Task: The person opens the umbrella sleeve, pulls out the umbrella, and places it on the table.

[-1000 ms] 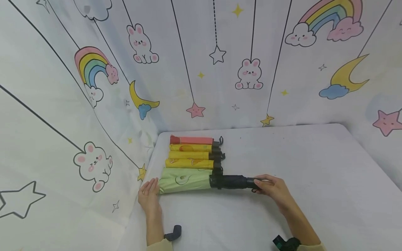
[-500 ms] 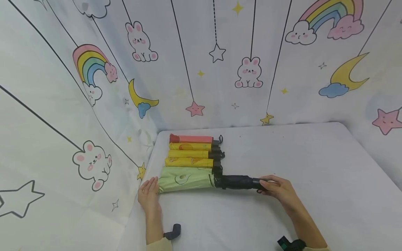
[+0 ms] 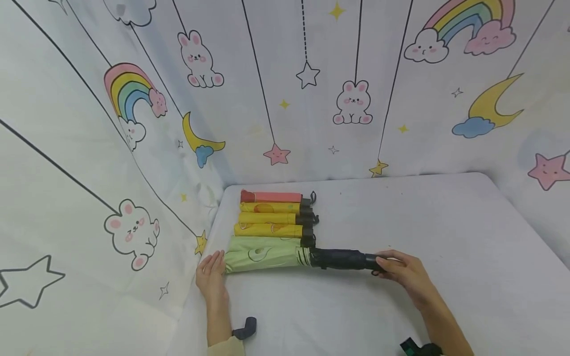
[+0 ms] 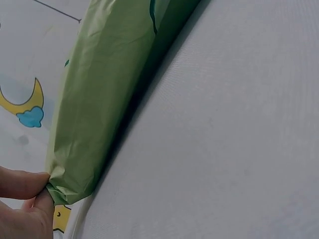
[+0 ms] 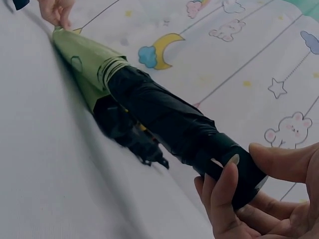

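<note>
A folded black umbrella (image 3: 337, 258) is partly out of a pale green umbrella sleeve (image 3: 262, 258) with an avocado print. My left hand (image 3: 211, 277) pinches the sleeve's closed left end; thumb and finger (image 4: 22, 183) squeeze its gathered corner in the left wrist view. My right hand (image 3: 406, 273) holds the umbrella's handle end, and in the right wrist view the thumb and fingers curl round the black handle (image 5: 234, 169). Black fabric shows between the striped sleeve mouth (image 5: 110, 69) and the handle. The part inside the sleeve is hidden.
Just behind lies another green-sleeved umbrella (image 3: 267, 242), then several umbrellas in yellow sleeves (image 3: 267, 230) and one in a pink sleeve (image 3: 276, 197), side by side, handles to the right. White cloth covers the table (image 3: 423, 222); printed curtains (image 3: 311, 133) stand behind and at the left.
My right hand has moved to the right, drawing the black umbrella further out of the green sleeve. The striped sleeve mouth has come into view. My left hand has stayed at the sleeve's end.
</note>
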`<state>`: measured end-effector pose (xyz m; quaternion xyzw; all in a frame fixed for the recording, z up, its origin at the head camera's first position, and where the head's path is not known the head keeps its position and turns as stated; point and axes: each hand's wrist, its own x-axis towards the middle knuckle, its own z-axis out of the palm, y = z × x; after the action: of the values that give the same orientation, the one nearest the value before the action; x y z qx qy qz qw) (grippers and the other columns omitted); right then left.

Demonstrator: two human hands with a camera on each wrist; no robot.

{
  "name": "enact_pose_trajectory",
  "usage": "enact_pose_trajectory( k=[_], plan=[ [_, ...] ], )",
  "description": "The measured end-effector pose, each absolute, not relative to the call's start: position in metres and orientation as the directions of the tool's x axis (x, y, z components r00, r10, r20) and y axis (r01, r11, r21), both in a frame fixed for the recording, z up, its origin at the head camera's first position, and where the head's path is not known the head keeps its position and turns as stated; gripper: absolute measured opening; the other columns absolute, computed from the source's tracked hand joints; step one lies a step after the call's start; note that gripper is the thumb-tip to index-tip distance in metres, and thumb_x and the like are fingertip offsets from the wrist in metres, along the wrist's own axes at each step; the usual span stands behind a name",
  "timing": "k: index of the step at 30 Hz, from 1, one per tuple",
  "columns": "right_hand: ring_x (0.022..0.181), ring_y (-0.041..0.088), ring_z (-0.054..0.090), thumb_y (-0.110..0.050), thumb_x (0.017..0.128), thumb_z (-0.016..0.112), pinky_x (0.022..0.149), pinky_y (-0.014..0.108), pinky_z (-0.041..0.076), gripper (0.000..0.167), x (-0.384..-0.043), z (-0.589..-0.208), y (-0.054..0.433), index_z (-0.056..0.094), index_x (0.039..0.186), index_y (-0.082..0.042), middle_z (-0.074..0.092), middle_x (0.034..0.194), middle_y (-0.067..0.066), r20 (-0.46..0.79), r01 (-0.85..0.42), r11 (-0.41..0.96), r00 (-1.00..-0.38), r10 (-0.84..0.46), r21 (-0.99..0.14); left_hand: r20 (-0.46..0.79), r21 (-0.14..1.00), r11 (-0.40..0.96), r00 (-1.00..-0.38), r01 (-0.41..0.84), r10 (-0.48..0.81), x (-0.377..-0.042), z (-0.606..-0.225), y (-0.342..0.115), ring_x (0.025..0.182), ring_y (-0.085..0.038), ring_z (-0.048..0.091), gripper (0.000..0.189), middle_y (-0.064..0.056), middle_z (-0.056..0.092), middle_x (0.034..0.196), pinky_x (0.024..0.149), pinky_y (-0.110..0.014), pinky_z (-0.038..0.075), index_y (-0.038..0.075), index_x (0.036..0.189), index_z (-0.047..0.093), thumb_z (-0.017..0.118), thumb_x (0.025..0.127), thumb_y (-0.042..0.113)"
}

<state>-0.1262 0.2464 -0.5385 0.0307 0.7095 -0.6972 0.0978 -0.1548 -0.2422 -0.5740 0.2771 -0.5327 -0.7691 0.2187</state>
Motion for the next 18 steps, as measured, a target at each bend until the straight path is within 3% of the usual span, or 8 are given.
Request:
enact_pose_trajectory(
  k=[18],
  plan=[
    [0.088, 0.022, 0.077, -0.014, 0.101, 0.071, 0.084, 0.032, 0.064, 0.038, -0.116, -0.541, 0.270, 0.064, 0.127, 0.012, 0.079, 0.106, 0.006, -0.165, 0.167, -0.007, -0.982, -0.089, -0.986, -0.177, 0.942, -0.332, -0.755, 0.057, -0.632, -0.155, -0.575, -0.242, 0.134, -0.034, 0.059, 0.055, -0.028, 0.054, 0.146, 0.107, -0.027, 0.051, -0.010, 0.149, 0.032, 0.056, 0.100, -0.013]
  ],
)
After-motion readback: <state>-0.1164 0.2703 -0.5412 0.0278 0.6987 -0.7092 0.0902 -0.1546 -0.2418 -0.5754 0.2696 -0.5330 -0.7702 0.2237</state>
